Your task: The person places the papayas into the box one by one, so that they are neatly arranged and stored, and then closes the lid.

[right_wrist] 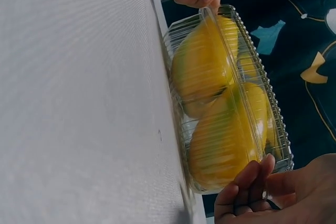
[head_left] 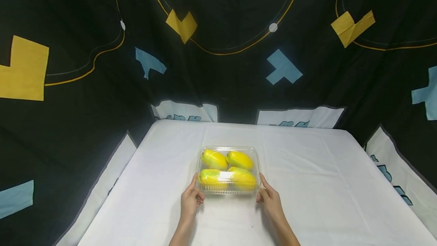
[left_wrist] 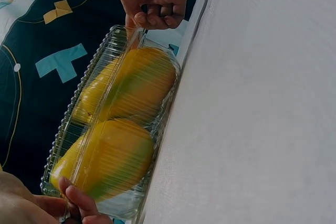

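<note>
A clear plastic clamshell box [head_left: 228, 192] of several yellow-green mangoes [head_left: 240, 160] is at the middle of the white-covered table. Its lid is down over the fruit. My left hand [head_left: 190, 200] grips the near left corner at the rim, fingers curled and thumb along the side. On the opposite corner, my right hand [head_left: 271, 200] holds the rim the same way. In the left wrist view, the mangoes [left_wrist: 123, 156] show through the ribbed side wall, the box low at the tabletop. The right wrist view has the right-hand fingertips [right_wrist: 252, 174] pinching the rim's corner.
White cloth covers the table [head_left: 324, 185]. Behind it hangs a black curtain [head_left: 225, 82] with yellow and blue patches and looping cord lines. White printed panels [head_left: 300, 117] border the table's back and sides.
</note>
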